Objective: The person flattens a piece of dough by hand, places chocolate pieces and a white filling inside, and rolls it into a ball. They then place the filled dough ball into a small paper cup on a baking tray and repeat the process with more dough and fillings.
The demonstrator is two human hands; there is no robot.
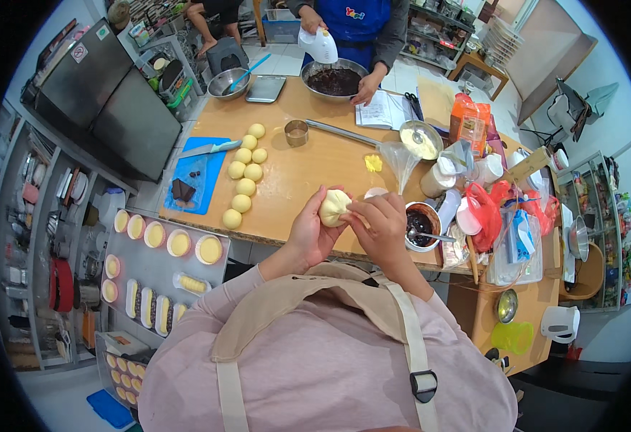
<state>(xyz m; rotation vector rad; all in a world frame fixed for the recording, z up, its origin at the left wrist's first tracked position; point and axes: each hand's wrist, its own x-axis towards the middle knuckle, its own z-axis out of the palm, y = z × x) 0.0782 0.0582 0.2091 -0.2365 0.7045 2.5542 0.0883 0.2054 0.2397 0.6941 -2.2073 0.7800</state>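
Observation:
A pale dough ball (333, 207) with gathered folds rests in my left hand (307, 229), whose fingers curl around it above the table's front edge. The fingertips of my right hand (380, 229) pinch the folds on its right side. Just beyond my right hand lies a pale round piece (376, 192), partly hidden by it. Close by on the right is a white bowl (423, 249) of dark, glossy filling with a spoon (432, 235) in it. Left of my hands, several smooth dough balls (245, 186) stand in an uneven double row on the wooden table (294, 176).
A blue cutting board (202, 205) with a knife (207, 149) and dark chocolate lies left. At the far side a person runs a white hand mixer (318, 46) in a bowl of dark batter (336, 81). Trays of filled cups (178, 243) stand lower left; jars and bags crowd the right.

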